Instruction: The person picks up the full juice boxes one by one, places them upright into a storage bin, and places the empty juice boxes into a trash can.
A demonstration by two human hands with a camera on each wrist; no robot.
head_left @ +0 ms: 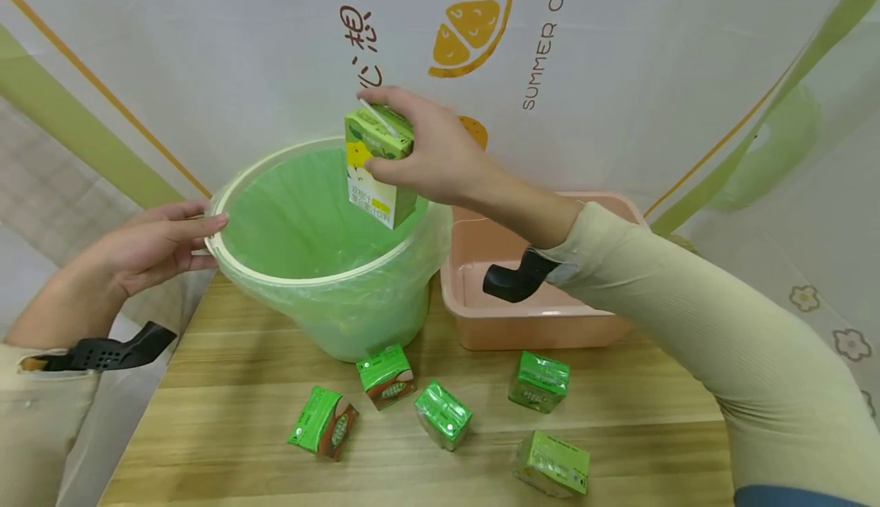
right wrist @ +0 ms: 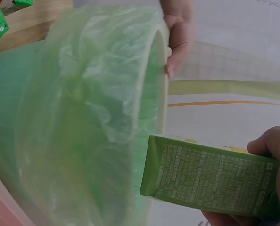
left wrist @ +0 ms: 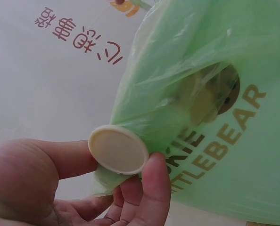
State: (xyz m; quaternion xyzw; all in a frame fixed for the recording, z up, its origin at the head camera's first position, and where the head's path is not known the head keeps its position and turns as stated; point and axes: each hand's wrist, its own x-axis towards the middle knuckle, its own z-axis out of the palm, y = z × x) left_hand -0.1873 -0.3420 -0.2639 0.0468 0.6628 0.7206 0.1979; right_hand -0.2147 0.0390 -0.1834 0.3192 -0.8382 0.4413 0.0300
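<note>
My right hand (head_left: 440, 148) grips a green, white and yellow juice carton (head_left: 374, 175) with a white straw across its top. The carton is held upright over the mouth of a green trash can (head_left: 344, 316). A thin clear green bag lines the can and folds over its cream rim ring (head_left: 302, 281). At the can's left side, my left hand (head_left: 161, 243) pinches the ring's oval cream tab (left wrist: 119, 149) between thumb and fingers. In the right wrist view, the printed side of the carton (right wrist: 210, 176) faces the camera, beside the can's opening.
A pink plastic basin (head_left: 536, 331) stands right of the can. Several small green cartons lie on the wooden table (head_left: 227, 415) in front, among them a brown-sided one (head_left: 323, 423) and a lighter one (head_left: 553, 463). A printed white curtain (head_left: 241, 41) hangs behind.
</note>
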